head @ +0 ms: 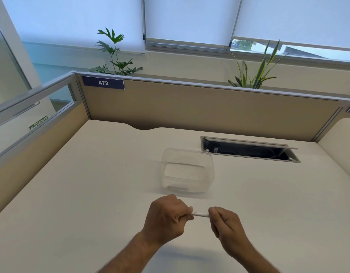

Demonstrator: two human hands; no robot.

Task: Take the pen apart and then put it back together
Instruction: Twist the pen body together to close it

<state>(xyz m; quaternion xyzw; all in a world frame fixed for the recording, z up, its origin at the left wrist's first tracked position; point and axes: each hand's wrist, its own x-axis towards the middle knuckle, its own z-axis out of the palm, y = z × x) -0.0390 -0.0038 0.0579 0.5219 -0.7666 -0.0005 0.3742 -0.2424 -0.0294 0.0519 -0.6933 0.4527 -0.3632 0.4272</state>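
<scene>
A white pen is held level above the desk, between both hands. My left hand is closed around its left end, and my right hand pinches its right end. Only a short white stretch of the barrel shows between the fingers; both ends are hidden inside the hands. Whether the pen is in one piece cannot be told.
A clear plastic tub stands on the cream desk just beyond my hands. An open cable hatch is sunk into the desk at the back right. Beige partition walls close off the back and left.
</scene>
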